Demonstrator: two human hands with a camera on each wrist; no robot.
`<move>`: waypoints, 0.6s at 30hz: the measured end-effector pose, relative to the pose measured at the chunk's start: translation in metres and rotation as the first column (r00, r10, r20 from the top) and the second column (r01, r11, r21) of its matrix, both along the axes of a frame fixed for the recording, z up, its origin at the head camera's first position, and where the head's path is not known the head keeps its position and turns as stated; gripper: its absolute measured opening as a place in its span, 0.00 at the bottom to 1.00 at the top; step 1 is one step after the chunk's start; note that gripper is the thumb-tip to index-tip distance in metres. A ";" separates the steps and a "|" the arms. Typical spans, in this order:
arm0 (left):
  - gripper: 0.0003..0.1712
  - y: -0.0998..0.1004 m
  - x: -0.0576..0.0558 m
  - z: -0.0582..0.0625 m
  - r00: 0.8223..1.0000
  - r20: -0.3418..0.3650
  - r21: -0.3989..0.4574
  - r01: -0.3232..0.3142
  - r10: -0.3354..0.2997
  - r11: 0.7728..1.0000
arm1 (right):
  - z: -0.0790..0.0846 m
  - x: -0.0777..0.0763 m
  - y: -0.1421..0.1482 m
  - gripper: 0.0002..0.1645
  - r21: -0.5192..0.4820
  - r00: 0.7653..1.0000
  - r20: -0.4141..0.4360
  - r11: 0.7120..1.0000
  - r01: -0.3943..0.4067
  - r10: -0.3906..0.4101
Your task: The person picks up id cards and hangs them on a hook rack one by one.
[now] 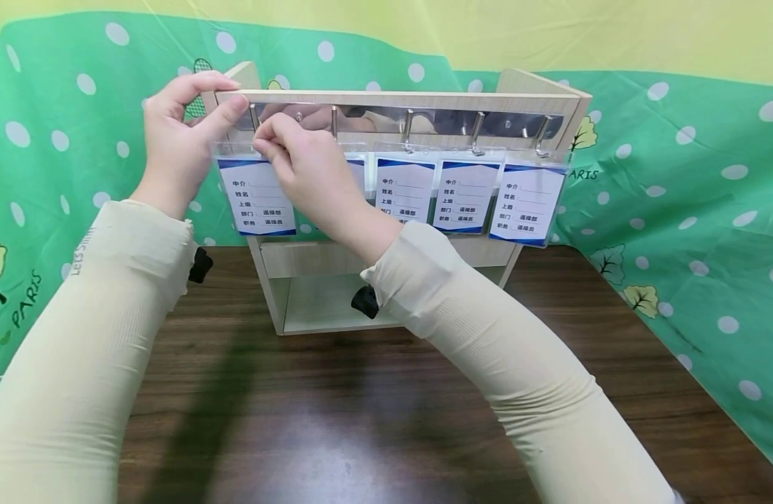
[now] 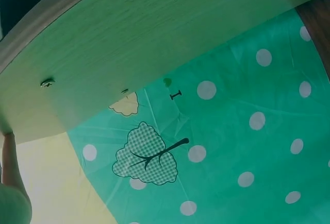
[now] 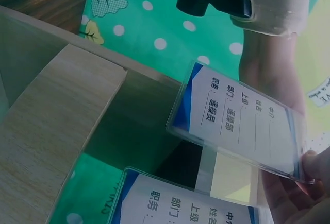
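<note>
My left hand (image 1: 178,126) grips the upper left corner of a wooden rack (image 1: 386,96), its thumb on the front board. In the left wrist view one finger (image 2: 10,167) touches the rack's side panel (image 2: 154,44). My right hand (image 1: 317,175) pinches the top edge of the leftmost badge (image 1: 260,199), a clear sleeve with a white and blue card. The right wrist view shows this badge (image 3: 232,116) between thumb (image 3: 317,167) and fingers. Just above is the leftmost hook (image 1: 254,115); fingers hide its lower end, so I cannot tell whether the badge hangs on it.
Similar badges hang to the right, including one at centre (image 1: 404,183) and one at the far right (image 1: 528,203), below a metal strip (image 1: 446,122) with hooks. A dark wooden table (image 1: 298,406) lies in front. Green dotted cloth (image 1: 676,175) surrounds the rack.
</note>
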State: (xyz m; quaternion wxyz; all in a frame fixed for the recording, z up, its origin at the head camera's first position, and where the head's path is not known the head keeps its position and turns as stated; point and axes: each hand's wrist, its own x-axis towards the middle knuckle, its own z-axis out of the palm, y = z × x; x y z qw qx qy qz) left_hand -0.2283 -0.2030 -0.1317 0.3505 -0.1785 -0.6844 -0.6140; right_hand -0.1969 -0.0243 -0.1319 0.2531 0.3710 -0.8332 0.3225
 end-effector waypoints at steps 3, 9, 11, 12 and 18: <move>0.07 0.000 0.001 0.001 1.000 0.005 -0.019 -0.019 0.019 1.000 | -0.001 -0.001 0.000 0.13 0.017 1.000 -0.010 1.000 0.008 -0.008; 0.06 0.003 0.003 0.004 1.000 0.009 -0.013 -0.024 0.024 1.000 | 0.000 -0.001 0.000 0.13 0.019 0.999 -0.025 1.000 0.025 -0.024; 0.06 0.002 0.003 0.004 1.000 0.007 -0.013 -0.024 0.024 1.000 | 0.001 -0.001 -0.001 0.14 0.027 0.999 -0.027 0.999 0.038 -0.037; 0.06 0.002 0.003 0.004 1.000 0.006 -0.012 -0.023 0.023 1.000 | 0.001 0.000 -0.001 0.14 0.030 0.999 -0.029 0.999 0.043 -0.042; 0.07 -0.001 0.002 0.005 0.999 -0.009 -0.025 -0.035 0.035 0.999 | 0.002 -0.001 -0.005 0.14 0.046 0.997 -0.039 0.996 0.074 -0.072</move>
